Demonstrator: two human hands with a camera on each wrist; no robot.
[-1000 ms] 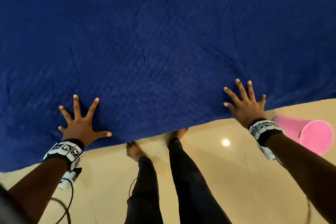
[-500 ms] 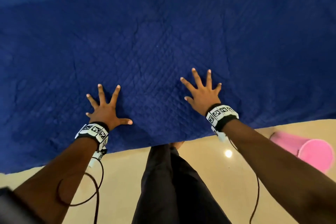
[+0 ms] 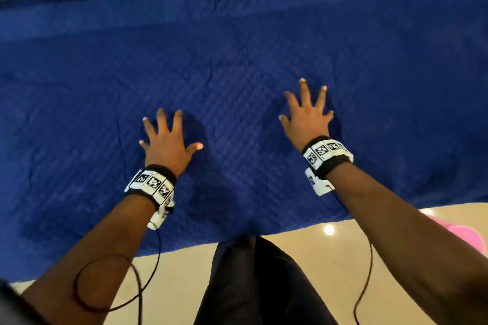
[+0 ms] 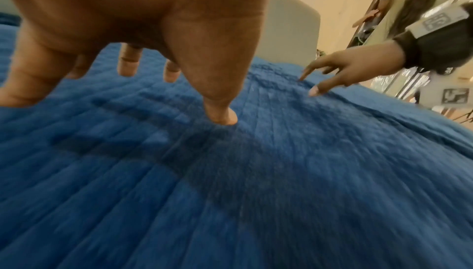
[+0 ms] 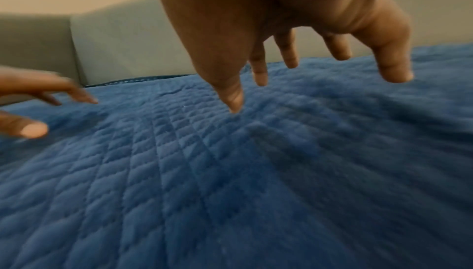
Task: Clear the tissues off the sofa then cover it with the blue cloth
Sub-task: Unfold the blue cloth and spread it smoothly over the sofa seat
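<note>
Currently spread wide: fingers (image 3: pixel 161 120) of left hand (image 3: pixel 166 145), thumb out toward 3 o'clock, tips at or just above blue cloth (image 3: pixel 237 60); nothing gripped. Likewise splayed: fingers (image 3: pixel 303 90) of right hand (image 3: pixel 307 120), placed at 2 o'clock from the left, nothing pinched. Contact at palms not confirmed; left wrist view shows thumb tip touching the quilted surface with remaining tips slightly raised.

Blue cloth spread over sofa (image 5: pixel 122 36) seat, far edge at 12 o'clock lying along the grey backrest, near edge hanging at 6 o'clock over the floor (image 3: pixel 171 285). No tissues visible. Pink bin (image 3: pixel 467 235) partly seen at 4 o'clock beyond the right forearm.

Risks, as judgement:
- Dragging flat palms toward 12 o'clock likely to bunch cloth against the backrest, exposing the seat front.
- Uneven pressure between hands likely to skew the cover and form diagonal creases.
- Dangling wrist cables (image 3: pixel 155 253) able to snag the hem.

Pose: both arms extended forward, wrists level, palms facing down, hands well apart.
</note>
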